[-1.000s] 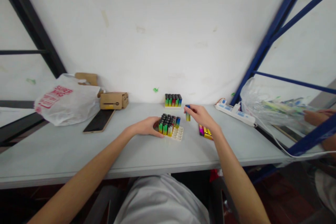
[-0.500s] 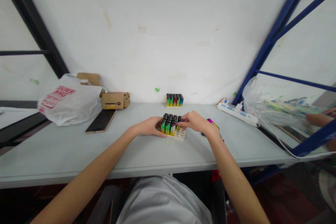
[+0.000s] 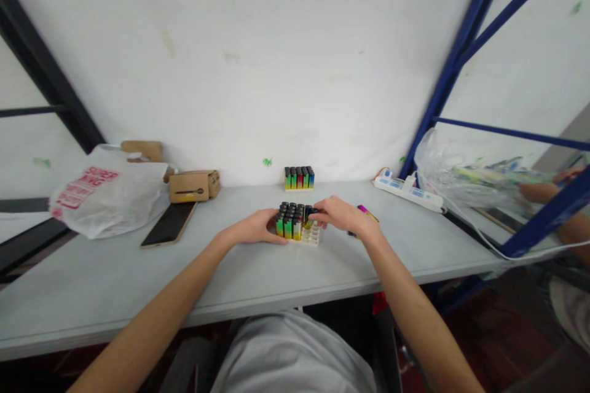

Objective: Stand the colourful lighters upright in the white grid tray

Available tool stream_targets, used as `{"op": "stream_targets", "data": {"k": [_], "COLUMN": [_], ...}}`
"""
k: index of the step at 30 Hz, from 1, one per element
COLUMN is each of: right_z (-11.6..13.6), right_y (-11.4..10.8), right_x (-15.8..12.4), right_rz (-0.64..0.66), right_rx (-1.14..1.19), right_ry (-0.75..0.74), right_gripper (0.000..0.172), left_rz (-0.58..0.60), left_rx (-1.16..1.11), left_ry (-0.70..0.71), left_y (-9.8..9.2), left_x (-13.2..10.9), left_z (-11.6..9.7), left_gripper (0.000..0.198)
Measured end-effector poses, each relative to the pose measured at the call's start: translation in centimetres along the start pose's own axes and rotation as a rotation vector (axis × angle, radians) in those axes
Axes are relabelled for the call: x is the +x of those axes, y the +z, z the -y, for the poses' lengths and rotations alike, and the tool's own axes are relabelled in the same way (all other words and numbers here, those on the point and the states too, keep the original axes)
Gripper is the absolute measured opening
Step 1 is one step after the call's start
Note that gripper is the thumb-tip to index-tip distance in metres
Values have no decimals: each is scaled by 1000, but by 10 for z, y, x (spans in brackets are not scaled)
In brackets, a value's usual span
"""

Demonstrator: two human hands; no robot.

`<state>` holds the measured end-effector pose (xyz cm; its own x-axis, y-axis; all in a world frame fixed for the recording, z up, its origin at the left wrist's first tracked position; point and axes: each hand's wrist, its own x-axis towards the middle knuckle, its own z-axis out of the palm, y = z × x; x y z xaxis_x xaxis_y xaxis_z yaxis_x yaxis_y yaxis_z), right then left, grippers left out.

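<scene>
In the head view, a white tray (image 3: 311, 241) with round slots stands in the middle of the table, partly filled with upright, black-topped cigarette lighters (image 3: 288, 228) in green, yellow and other colours. My left hand (image 3: 258, 227) curls around the tray's left side, thumb at the front corner, fingers partly hidden behind the lighters. Over the back right slots, my right hand (image 3: 335, 214) pinches a dark-topped lighter (image 3: 308, 221) beside the filled rows. Front right slots hold nothing. A few loose lighters (image 3: 366, 212), one pink and yellow, lie beyond my right wrist, which partly covers them.
A second tray of lighters (image 3: 299, 179) stands against the wall. At left are a plastic bag (image 3: 110, 193), a cardboard box (image 3: 193, 186) and a phone (image 3: 169, 225). A power strip (image 3: 410, 190) lies at right. Another person's arm (image 3: 537, 191) shows behind the blue frame.
The camera has turned slightly, so the scene sits a little farther left. My right hand stays at the back right slots with the lighter, and my left hand keeps its hold.
</scene>
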<state>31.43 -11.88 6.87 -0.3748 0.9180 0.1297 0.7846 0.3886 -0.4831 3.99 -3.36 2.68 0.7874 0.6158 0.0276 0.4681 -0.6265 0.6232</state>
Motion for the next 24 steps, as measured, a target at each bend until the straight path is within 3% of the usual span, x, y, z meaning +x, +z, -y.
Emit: {"op": "stream_targets", "data": {"k": [5, 14, 21, 24], "right_z": [3, 6, 15, 9], "right_y": [0, -8, 9, 3], "right_x": [2, -5, 8, 3], "right_rz": [3, 138, 55, 81], "right_rx": [-72, -109, -253, -175], "right_ry": [17, 56, 219, 199], "right_gripper": [35, 33, 44, 40], "left_rz": [-16, -26, -27, -17], "left_rx": [11, -14, -13, -21], "left_ry": [24, 58, 38, 49], "left_y": [1, 0, 0, 0], "left_x": [2, 1, 0, 0], "left_z": [4, 2, 2, 1], "left_gripper": [70, 70, 71, 71]}}
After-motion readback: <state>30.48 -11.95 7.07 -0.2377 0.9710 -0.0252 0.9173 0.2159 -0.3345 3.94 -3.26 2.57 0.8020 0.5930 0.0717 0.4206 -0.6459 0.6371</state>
